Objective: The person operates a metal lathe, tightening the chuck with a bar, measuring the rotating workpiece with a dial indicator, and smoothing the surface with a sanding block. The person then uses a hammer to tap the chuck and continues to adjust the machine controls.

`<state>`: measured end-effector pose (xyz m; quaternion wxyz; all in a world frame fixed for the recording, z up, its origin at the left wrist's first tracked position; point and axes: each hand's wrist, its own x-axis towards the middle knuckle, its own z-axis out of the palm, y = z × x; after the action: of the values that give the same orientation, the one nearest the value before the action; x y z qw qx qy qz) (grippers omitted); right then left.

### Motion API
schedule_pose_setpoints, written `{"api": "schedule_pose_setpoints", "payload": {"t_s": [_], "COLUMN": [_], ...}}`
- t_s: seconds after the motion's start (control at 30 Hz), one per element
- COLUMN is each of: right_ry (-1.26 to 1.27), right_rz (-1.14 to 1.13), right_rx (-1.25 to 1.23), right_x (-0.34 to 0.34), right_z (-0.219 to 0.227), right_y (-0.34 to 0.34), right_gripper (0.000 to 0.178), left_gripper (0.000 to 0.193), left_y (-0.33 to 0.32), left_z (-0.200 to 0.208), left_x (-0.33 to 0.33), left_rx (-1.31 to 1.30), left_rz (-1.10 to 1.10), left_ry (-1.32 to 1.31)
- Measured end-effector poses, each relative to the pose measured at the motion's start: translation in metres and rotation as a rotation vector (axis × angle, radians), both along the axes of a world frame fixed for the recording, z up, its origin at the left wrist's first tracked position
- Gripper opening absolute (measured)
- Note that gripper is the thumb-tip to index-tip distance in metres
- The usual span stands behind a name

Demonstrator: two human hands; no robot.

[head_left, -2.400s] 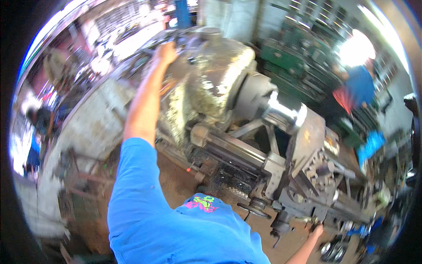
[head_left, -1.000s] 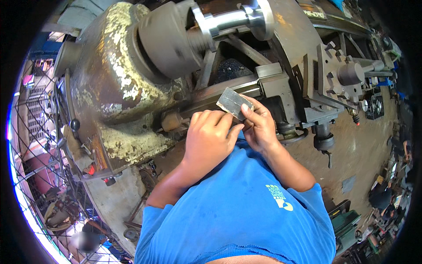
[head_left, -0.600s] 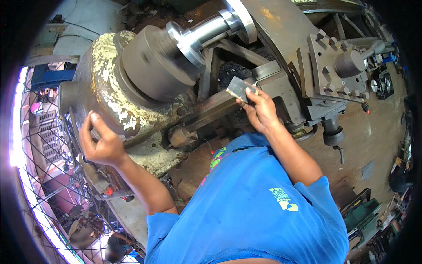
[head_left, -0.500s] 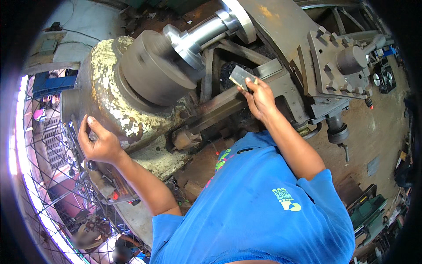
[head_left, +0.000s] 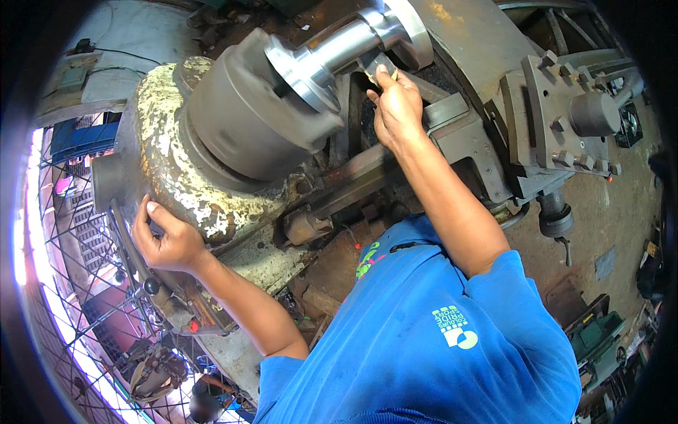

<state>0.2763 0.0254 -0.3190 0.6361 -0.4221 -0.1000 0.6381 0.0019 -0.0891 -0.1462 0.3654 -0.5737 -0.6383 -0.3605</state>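
While the left hand has kept its place at the near side of the paint-flaked headstock, the right hand has pushed up and away from the person, from above the near rail of the lathe bed to the bright metal shaft. It carries the small grey pad, which has gone from open air to just beside the shaft's near side, between its two flanges and closer to the right-hand one; I take that as the work passing from readying the pad to applying it. The right hand is closed on the pad, thumb on top and fingers curled beneath. The left is loosely curled, a gap between thumb and forefinger, with nothing seen in it, though its palm is turned out of sight. Much of the pad is lost behind the right thumb and against the dark bed, so I cannot tell whether it touches the metal. The chuck is smeared by blur, likely from turning, and its grip on the shaft is hard to make out. Nor can I tell whether the left hand touches the headstock.
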Motion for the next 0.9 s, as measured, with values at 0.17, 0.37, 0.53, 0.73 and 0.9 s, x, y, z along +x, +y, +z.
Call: {"api": "schedule_pose_setpoints", "payload": {"t_s": [0.17,0.37,0.53,0.73,0.9], "right_ry": [0.209,0.31,0.324,0.312,0.308], "right_rz": [-0.041,-0.067,-0.07,-0.075,-0.097], "right_rx": [-0.007,-0.03,0.014,-0.001,0.004], "right_x": [-0.005,-0.015,-0.011,-0.007,-0.007], "right_z": [0.012,0.016,0.017,0.023,0.026], "right_y": [0.001,0.002,0.001,0.002,0.003], "right_gripper": [0.018,0.019,0.016,0.012,0.01], "left_gripper": [0.012,0.013,0.013,0.013,0.014], "left_y": [0.0,-0.001,0.0,0.0,-0.001], "left_z": [0.001,0.0,-0.001,-0.001,-0.001], "left_x": [0.002,0.0,0.0,0.001,0.001], "left_rx": [-0.003,-0.002,0.021,0.022,0.007], "left_rz": [0.016,0.033,0.02,0.009,0.022], "left_ry": [0.012,0.01,-0.03,-0.049,-0.047]}}
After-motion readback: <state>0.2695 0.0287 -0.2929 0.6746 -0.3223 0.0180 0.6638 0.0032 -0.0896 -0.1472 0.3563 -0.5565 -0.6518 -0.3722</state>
